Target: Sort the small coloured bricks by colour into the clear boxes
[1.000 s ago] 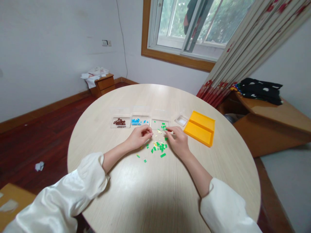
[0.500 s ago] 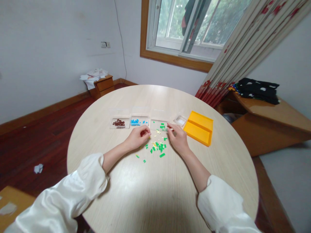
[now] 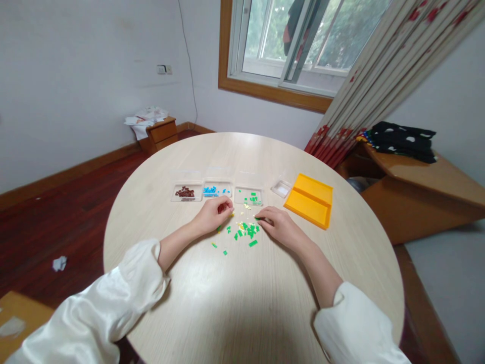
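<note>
Hands and small building pieces on a round desk [image 3: 227,298]. Left of the frame's centre, the left hand [image 3: 212,215] is curling, its thumb and forefinger nearly meeting; whether it is holding anything, one cannot tell. Right of centre, the right hand [image 3: 281,226] is reaching leftward, fingers drawn close together about a small green piece [image 3: 257,218]; whether it is gripping or merely touching this, one cannot tell. Between and just below the hands, at mid-frame, loose green pieces [image 3: 250,231] are lying scattered, with pale yellow pieces [image 3: 247,207] mingling among and above them. Above the hands, a row of clear boxes is holding, from left to right, brown pieces [image 3: 185,192], blue pieces [image 3: 210,190] and further green pieces [image 3: 253,195]. Right of centre, a yellow case [image 3: 307,207] is lying open.
</note>
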Demonstrator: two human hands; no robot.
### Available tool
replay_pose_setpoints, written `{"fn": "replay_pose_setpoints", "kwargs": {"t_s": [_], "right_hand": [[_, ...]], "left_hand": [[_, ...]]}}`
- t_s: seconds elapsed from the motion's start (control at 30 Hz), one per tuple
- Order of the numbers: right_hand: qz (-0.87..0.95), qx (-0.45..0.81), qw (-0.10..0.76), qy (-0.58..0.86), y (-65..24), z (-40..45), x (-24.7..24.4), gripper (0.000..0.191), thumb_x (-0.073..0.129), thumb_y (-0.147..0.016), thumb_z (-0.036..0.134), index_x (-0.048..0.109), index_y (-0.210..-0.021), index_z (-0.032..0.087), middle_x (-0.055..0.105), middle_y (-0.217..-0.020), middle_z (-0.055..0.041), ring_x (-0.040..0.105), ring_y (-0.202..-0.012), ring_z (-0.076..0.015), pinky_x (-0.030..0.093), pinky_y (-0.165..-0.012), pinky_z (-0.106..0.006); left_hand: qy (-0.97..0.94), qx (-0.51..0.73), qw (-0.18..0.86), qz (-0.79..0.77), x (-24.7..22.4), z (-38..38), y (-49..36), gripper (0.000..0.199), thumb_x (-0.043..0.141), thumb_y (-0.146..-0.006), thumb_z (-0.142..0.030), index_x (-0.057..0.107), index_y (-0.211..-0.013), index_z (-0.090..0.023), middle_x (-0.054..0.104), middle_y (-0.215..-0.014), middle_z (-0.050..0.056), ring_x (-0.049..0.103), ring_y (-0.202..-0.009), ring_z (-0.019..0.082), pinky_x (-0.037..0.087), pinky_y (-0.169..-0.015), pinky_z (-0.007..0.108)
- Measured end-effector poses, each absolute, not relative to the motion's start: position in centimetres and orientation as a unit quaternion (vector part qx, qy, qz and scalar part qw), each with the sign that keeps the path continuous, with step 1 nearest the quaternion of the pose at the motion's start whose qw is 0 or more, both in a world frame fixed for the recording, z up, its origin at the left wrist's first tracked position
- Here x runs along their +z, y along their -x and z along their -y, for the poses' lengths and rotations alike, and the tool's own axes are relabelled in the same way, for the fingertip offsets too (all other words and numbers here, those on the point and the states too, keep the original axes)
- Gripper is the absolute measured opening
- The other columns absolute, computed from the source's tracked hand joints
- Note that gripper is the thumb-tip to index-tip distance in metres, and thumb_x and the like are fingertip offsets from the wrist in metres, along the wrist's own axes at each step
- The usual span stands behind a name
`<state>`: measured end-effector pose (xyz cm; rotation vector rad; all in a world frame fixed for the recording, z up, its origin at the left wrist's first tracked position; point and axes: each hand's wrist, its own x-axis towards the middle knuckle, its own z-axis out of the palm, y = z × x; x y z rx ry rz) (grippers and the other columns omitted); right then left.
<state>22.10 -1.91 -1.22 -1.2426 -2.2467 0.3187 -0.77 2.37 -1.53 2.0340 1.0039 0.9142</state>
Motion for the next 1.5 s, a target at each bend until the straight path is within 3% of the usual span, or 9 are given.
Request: {"fn": "replay_pose_setpoints", "kwargs": {"t_s": [0.27,0.8,1.0,1.23,1.5], "right_hand": [[0.823,0.121,0.289,0.474,-21.9,1.8,-1.4,0.012,0.055,-0.08,0.012,0.066,-0.079,0.017,0.067,-0.078,-0.0054,0.062,-0.074,-0.0154,0.05,-0.068,-0.029],[0.818,0.114,0.291,0.483,-21.8,1.7,-1.7,0.014,0.05,-0.084,0.015,0.063,-0.078,0.017,0.064,-0.078,-0.0061,0.059,-0.074,-0.0159,0.048,-0.068,-0.029],[0.74,0.149,0.397,0.523,-21.1,1.6,-1.7,0.013,0.055,-0.081,0.024,0.065,-0.075,0.019,0.066,-0.077,-0.0051,0.06,-0.073,-0.0167,0.049,-0.069,-0.031],[0.478,0.411,0.556,0.541,-20.7,0.8,-2.0,0.031,0.07,-0.064,0.042,0.064,-0.077,0.015,0.061,-0.057,0.0009,0.052,-0.045,-0.0098,0.045,-0.044,-0.024],[0.367,0.49,0.607,0.507,-21.0,0.4,-1.8,0.033,0.081,-0.049,0.035,0.065,-0.071,0.016,0.066,-0.059,0.0006,0.059,-0.049,-0.0093,0.053,-0.052,-0.024]], "left_hand": [[-0.781,0.345,0.345,-0.388,-1.5,-2.3,0.7,0.011,0.051,-0.079,-0.022,0.052,-0.071,-0.015,0.049,-0.06,-0.003,0.045,-0.058,0.009,0.035,-0.056,0.022],[-0.784,0.338,0.348,-0.387,-1.4,-2.2,0.8,0.011,0.05,-0.079,-0.022,0.052,-0.071,-0.015,0.05,-0.06,-0.003,0.044,-0.058,0.009,0.035,-0.056,0.022],[-0.784,0.338,0.35,-0.385,-1.6,-2.3,0.7,0.01,0.05,-0.079,-0.022,0.053,-0.073,-0.015,0.052,-0.062,-0.002,0.045,-0.059,0.01,0.036,-0.056,0.023],[-0.783,0.336,0.359,-0.382,-1.5,-2.2,0.8,0.011,0.05,-0.079,-0.024,0.052,-0.072,-0.015,0.05,-0.061,-0.002,0.045,-0.057,0.009,0.035,-0.055,0.022],[-0.784,0.338,0.356,-0.38,-1.6,-2.2,0.7,0.011,0.05,-0.079,-0.024,0.052,-0.073,-0.015,0.05,-0.061,-0.002,0.045,-0.057,0.01,0.035,-0.056,0.023]]}}
